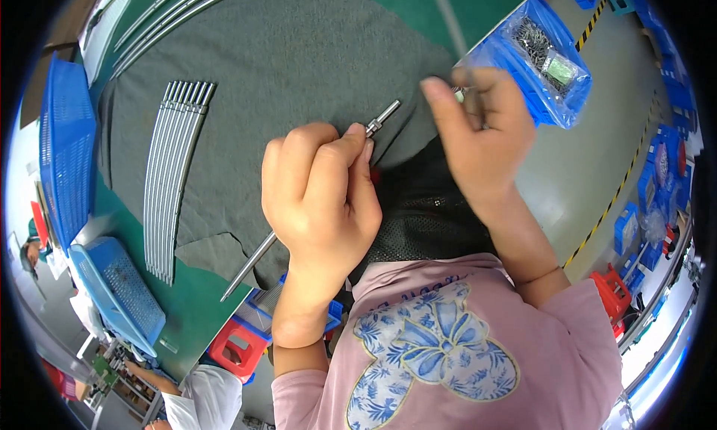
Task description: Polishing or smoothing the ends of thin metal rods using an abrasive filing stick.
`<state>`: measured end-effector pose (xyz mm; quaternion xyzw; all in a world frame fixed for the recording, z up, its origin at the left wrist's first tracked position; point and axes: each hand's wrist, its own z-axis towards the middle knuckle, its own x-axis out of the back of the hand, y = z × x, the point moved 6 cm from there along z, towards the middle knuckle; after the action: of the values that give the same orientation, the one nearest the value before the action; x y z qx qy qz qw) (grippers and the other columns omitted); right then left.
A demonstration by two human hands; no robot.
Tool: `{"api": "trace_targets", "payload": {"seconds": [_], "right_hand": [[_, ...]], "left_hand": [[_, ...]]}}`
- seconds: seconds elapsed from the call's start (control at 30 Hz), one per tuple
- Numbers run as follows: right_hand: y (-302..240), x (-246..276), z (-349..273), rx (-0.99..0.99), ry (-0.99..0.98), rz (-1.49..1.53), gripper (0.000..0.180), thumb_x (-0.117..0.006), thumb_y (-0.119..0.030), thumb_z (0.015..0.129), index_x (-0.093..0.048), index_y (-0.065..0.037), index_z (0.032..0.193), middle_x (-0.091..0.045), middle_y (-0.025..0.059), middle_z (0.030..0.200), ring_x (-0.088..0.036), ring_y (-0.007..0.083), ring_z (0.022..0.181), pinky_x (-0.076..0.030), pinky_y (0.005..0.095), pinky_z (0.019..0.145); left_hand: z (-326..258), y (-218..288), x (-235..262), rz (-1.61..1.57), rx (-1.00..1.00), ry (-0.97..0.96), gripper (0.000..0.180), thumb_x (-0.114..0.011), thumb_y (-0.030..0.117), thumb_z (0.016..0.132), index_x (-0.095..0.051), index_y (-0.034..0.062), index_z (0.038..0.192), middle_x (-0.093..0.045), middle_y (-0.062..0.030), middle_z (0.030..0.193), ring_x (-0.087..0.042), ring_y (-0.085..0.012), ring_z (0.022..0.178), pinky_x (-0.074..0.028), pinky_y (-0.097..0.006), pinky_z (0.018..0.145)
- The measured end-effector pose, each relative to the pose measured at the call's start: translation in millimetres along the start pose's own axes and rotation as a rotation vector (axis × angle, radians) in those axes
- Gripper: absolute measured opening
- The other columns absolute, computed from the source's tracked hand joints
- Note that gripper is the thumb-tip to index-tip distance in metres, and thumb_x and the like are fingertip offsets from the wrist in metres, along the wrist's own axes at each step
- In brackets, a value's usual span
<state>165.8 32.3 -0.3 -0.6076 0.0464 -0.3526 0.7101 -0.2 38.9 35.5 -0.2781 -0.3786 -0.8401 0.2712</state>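
My left hand (321,187) is closed around a slim metal rod (250,267). The rod slants from lower left to upper right, and its stepped, collared tip pokes out past my thumb and forefinger. To the right, my right hand (489,128) is raised beside a blue bin, its fingers curled and partly blurred. A long grey blurred shape (449,19) runs down to those fingers; its kind is unclear. Several matching metal rods (168,184) lie side by side on the dark grey cloth (299,64) at left.
More long rods (175,19) lie at the far left. The blue bin (549,105) holds bagged small metal parts (534,45). Blue baskets (123,292) line the green table's (198,310) left edge. A red stool (237,348) and another person's sleeve (213,396) are at lower left.
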Motion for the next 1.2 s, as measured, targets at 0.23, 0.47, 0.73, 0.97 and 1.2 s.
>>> {"api": "trace_targets", "payload": {"seconds": [0.23,0.47,0.73,0.97,1.2], "right_hand": [[12,22,-11,0.067,-0.105,0.108,0.026,-0.066,-0.007,0.087,-0.059,-0.001,0.111,-0.049,0.0,0.06,-0.04,0.004,0.053,-0.032,0.0213,0.049],[-9,-5,-6,0.178,-0.338,0.059,0.028,-0.056,-0.01,0.092,-0.055,-0.004,0.119,-0.062,0.0043,0.062,-0.061,0.0211,0.051,-0.045,0.0285,0.049],[-1,-12,-8,0.162,-0.364,0.106,0.027,-0.056,-0.009,0.092,-0.056,-0.007,0.119,-0.067,0.0055,0.068,-0.068,0.0206,0.059,-0.051,0.0292,0.05],[3,-15,-8,0.197,-0.34,0.125,0.027,-0.058,-0.01,0.09,-0.06,-0.01,0.118,-0.067,0.0046,0.068,-0.067,0.02,0.057,-0.05,0.0293,0.049],[0,-9,-7,0.385,-0.255,0.044,0.03,-0.059,-0.01,0.089,-0.062,-0.012,0.118,-0.068,0.0054,0.072,-0.064,0.0216,0.054,-0.049,0.0306,0.048]], "left_hand": [[1,-1,-1,-0.005,0.068,-0.062,0.017,-0.073,-0.001,0.069,-0.065,0.0052,0.083,-0.057,-0.0067,0.079,-0.052,-0.0234,0.068,-0.042,-0.033,0.06],[4,-3,-1,-0.031,0.126,-0.116,0.016,-0.071,0.0,0.073,-0.065,0.0049,0.086,-0.057,-0.0075,0.079,-0.053,-0.0236,0.068,-0.042,-0.033,0.06],[2,-1,0,-0.004,0.117,-0.101,0.015,-0.071,0.001,0.073,-0.066,0.0044,0.087,-0.057,-0.0078,0.078,-0.053,-0.0234,0.067,-0.041,-0.033,0.06],[3,-1,4,0.001,0.088,-0.121,0.016,-0.071,0.001,0.073,-0.066,0.0042,0.088,-0.057,-0.0078,0.078,-0.053,-0.0238,0.068,-0.041,-0.033,0.06],[1,3,6,0.022,0.025,-0.179,0.019,-0.073,0.001,0.07,-0.066,0.0046,0.088,-0.059,-0.0074,0.08,-0.054,-0.0238,0.068,-0.043,-0.033,0.059]]}}
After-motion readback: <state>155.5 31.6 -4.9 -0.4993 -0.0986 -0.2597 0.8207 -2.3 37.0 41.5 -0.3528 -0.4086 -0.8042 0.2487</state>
